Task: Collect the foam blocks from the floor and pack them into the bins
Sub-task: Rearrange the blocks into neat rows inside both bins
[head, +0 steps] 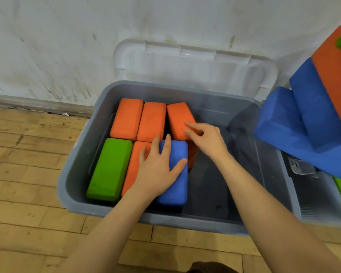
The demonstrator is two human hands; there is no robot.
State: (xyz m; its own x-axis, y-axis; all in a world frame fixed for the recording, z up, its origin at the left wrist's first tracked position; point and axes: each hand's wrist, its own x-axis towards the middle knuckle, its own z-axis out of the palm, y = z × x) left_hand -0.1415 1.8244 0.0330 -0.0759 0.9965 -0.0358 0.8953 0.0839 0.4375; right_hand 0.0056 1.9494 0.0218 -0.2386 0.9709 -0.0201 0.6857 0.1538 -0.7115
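A grey plastic bin (77,154) stands on the wooden floor and holds several foam blocks. Two orange blocks (126,117) lie flat at the back, with a green block (108,170) at the front left. My left hand (158,168) rests flat with spread fingers on a blue block (175,186) and on the orange block (134,166) beside it. My right hand (205,136) touches a tilted orange block (178,119) at the back, its fingers curled over that block's right edge. The bin's right half is bare.
A clear lid (195,64) leans against the white wall behind the bin. At the right, a second grey bin (311,194) carries a pile of blue blocks (295,123), an orange one (337,71) and green ones. Plank floor lies to the left and front.
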